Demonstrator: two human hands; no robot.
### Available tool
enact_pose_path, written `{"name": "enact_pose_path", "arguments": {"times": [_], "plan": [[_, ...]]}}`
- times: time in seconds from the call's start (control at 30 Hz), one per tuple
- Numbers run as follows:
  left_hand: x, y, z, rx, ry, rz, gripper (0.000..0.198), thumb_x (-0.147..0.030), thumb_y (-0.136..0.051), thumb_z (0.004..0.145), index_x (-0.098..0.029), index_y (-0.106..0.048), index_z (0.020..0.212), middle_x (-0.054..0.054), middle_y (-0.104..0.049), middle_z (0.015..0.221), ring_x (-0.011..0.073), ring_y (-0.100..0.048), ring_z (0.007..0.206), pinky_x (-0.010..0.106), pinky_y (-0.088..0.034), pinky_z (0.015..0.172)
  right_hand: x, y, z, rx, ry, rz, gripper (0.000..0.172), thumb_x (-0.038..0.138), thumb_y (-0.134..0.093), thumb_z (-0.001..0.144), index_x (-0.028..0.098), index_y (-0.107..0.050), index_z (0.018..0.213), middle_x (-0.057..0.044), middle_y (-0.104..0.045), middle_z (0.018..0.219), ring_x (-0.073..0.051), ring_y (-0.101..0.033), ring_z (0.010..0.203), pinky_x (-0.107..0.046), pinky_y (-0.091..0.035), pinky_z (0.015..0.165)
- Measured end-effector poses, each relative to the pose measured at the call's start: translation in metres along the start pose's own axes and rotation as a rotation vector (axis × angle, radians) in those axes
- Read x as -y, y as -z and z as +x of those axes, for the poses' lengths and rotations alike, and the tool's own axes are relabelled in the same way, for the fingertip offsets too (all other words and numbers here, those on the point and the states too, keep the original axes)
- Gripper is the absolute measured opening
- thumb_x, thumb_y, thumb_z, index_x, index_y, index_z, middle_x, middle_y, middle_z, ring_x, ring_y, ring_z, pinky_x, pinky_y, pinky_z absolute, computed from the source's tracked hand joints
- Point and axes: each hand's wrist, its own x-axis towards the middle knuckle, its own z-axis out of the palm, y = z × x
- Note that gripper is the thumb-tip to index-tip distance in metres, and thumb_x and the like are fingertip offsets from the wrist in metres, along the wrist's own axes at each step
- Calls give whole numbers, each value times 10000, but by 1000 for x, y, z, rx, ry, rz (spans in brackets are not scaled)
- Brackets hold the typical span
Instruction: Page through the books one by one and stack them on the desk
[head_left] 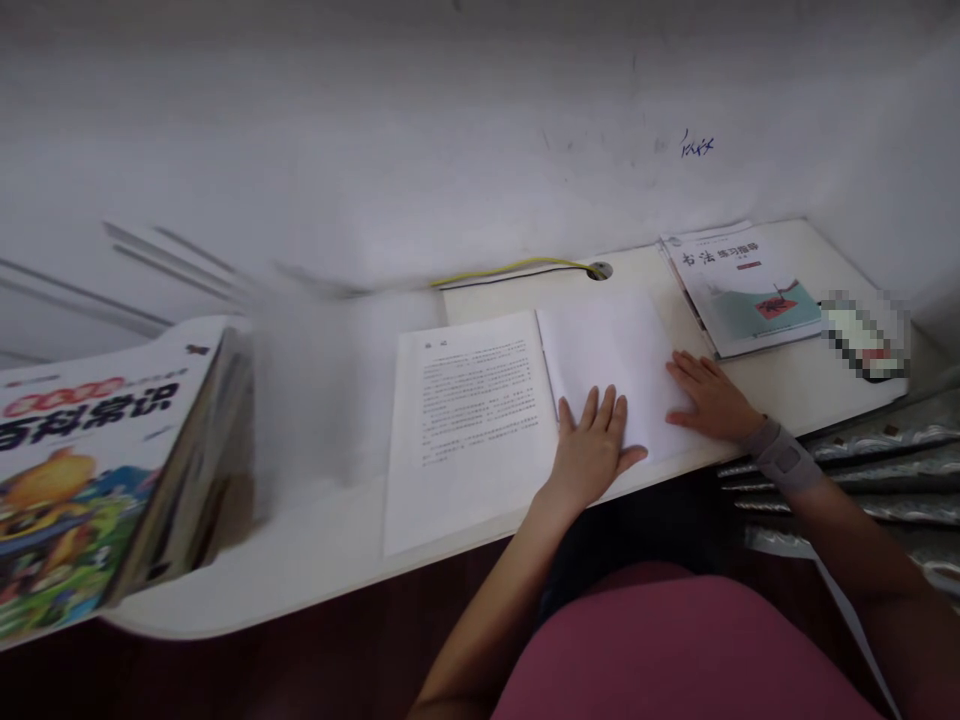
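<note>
An open book (pixel 469 500) lies on the white desk, its left page printed with lines of text and its right page blank. My left hand (pixel 596 445) rests flat on the lower part of the blank page near the fold, fingers spread. At that page's right edge, my right hand (pixel 709 395) lies with its fingers apart and pointing left. A grey band circles my right wrist. Neither hand grips anything.
A calligraphy booklet (pixel 750 280) lies at the back right, beside a pixelated object (pixel 864 335). Several stacked books (pixel 82 480) stand at the left. A yellow cable (pixel 517 268) runs along the wall into a desk hole (pixel 602 272).
</note>
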Motion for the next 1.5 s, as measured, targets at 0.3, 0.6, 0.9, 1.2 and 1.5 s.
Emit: {"name": "enact_pose_path", "arguments": {"times": [0.3,0.6,0.9,1.2,1.5], "plan": [[-1,-2,-3,-20,-30,-1,685,-586,-285,922,-160,-286,1459,132,-226,1537,358,-159,1420,700,-147,1062,1,0,-1,24,4,-18,813,651,-417,848,83,-339,1426,-206,-324,1493,-295,-245,1405,-492,-215,1128],[-3,-1,3,7,-65,-10,676,-557,-320,928,-155,-263,1469,139,-214,1543,368,-122,1424,669,-171,1077,-1,2,-2,31,11,-14,797,619,-451,845,106,-319,1441,-199,-306,1503,-296,-234,1409,-500,-220,1124],[-2,-2,3,9,-87,-12,684,-549,-320,931,-147,-236,1477,154,-208,1541,363,-124,1423,633,-194,1089,-1,1,-1,22,16,-25,814,636,-441,842,92,-323,1436,-208,-316,1496,-300,-241,1407,-497,-221,1124],[-3,0,4,28,-76,-18,663,-544,-321,933,-162,-264,1471,134,-196,1548,373,-125,1421,640,-181,1089,0,2,-1,35,8,-22,828,658,-419,843,74,-340,1425,-220,-303,1497,-302,-238,1407,-493,-226,1124],[-3,1,8,26,-95,-78,765,-548,-339,927,-93,-98,1493,203,-198,1531,327,-108,1431,577,-178,1113,0,2,-1,30,4,-5,831,658,-436,834,93,-330,1433,-213,-305,1499,-300,-232,1410,-505,-227,1120]]}}
